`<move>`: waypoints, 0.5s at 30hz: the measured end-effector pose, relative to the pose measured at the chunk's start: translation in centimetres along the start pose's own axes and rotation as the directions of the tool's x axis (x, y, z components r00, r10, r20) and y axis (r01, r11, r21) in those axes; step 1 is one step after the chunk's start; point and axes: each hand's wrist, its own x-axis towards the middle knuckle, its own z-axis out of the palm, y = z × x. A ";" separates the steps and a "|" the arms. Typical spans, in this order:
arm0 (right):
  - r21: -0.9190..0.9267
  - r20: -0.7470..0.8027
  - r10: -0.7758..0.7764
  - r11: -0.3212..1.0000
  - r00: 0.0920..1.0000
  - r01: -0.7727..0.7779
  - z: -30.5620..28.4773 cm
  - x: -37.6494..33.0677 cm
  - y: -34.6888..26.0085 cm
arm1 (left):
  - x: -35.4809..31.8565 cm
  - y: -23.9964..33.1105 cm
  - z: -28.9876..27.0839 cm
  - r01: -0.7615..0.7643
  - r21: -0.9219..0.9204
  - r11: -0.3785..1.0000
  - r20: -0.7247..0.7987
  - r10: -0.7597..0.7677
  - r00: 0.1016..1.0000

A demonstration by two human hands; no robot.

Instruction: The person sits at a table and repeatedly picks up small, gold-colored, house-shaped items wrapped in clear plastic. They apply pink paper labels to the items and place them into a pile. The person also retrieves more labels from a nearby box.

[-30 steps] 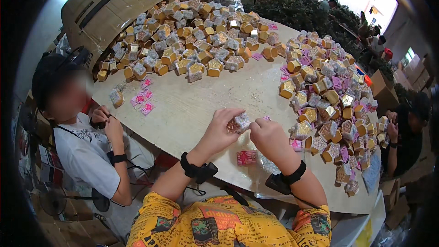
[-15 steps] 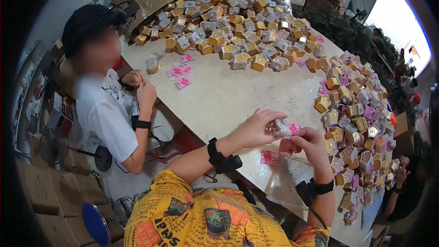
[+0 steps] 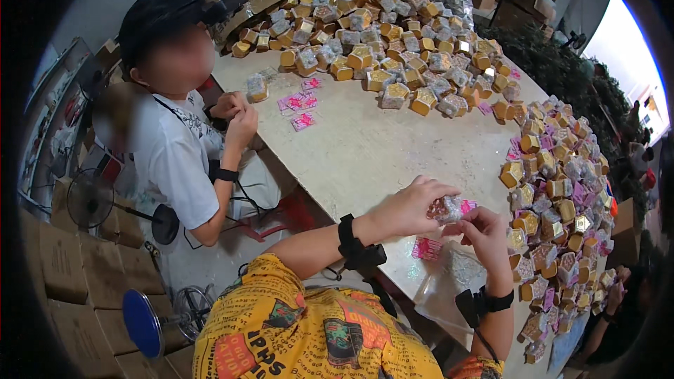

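Observation:
My left hand [image 3: 414,207] grips a small glittery ornament box [image 3: 444,209] above the table, its fingers curled over the top. A bright pink tag [image 3: 468,205] sticks out from the box's right side. My right hand [image 3: 484,233] is closed in a pinch right beside the box and just below the tag; its fingertips hide whatever they hold. Below my hands a pink printed card [image 3: 426,248] lies flat on the table. Next to it, under my right wrist, is a clear plastic bag [image 3: 460,270] with something glittery and silver showing.
A large heap of gold and silver-glitter boxes [image 3: 365,56] covers the far side of the table [image 3: 337,161]. Another heap, mixed with pink tags [image 3: 554,189], runs along the right edge. A co-worker [image 3: 182,161] sits at left near several pink cards [image 3: 298,102]. A blue stool [image 3: 144,323] stands lower left.
The whole view has shifted, moving the scene right and slightly down. The pinkish piece that hung under my right fingers is no longer visible. My left hand keeps its grip on the box.

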 end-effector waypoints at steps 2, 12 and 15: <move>-0.034 -0.019 -0.021 0.999 1.000 0.021 0.1 0.1 -0.2 | 0.1 -0.2 0.0 -0.001 0.001 1.000 0.012 0.001 1.000; -0.688 -0.173 -0.381 0.706 0.908 0.165 -9.0 0.9 -1.9 | 0.0 -2.2 0.9 -0.008 0.015 1.000 0.129 0.006 0.992; -0.768 -0.519 -0.531 0.633 0.670 -0.094 -16.7 -1.0 -4.4 | 0.4 -3.5 -1.5 0.039 0.144 0.989 0.282 -0.079 0.956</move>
